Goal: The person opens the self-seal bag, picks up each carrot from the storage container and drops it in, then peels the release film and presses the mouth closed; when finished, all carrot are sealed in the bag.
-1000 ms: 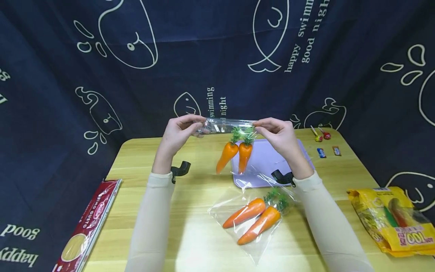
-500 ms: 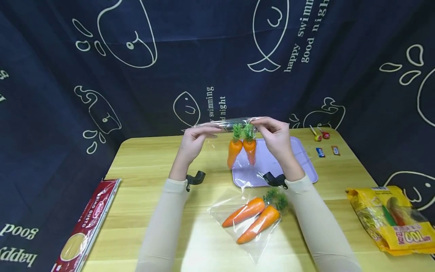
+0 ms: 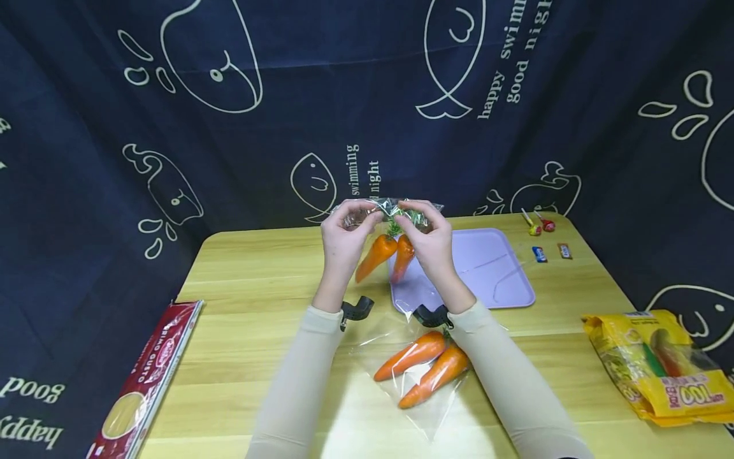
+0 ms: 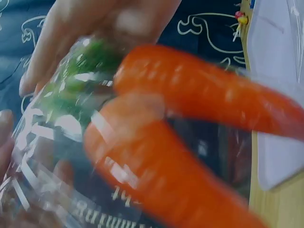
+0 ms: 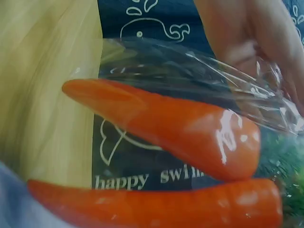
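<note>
A clear plastic bag (image 5: pixel 166 71) hangs from both hands above the far part of the table. Inside it are two orange carrots (image 3: pixel 376 257) with green leafy tops (image 4: pixel 90 71), tips pointing down in the head view. My left hand (image 3: pixel 346 236) pinches the bag's top edge on the left, thumb against the fingers. My right hand (image 3: pixel 429 236) pinches the same edge on the right, close to the left hand. Film is bunched between them. Nearer me, a second clear bag (image 3: pixel 430 417) lies on the table with two more carrots (image 3: pixel 436 376); the right forearm covers their tops.
A lilac tray (image 3: pixel 516 290) sits behind the right hand. Two lollipops (image 3: pixel 541 225) and two small wrapped sweets (image 3: pixel 550 252) lie at the back right. A yellow packet (image 3: pixel 659 370) is on the right, a red pasta pack (image 3: pixel 151 376) along the left edge.
Both hands have come together, the left moving right and the right moving left, gathering the bag's top. The carrots inside swung right, then back left.
</note>
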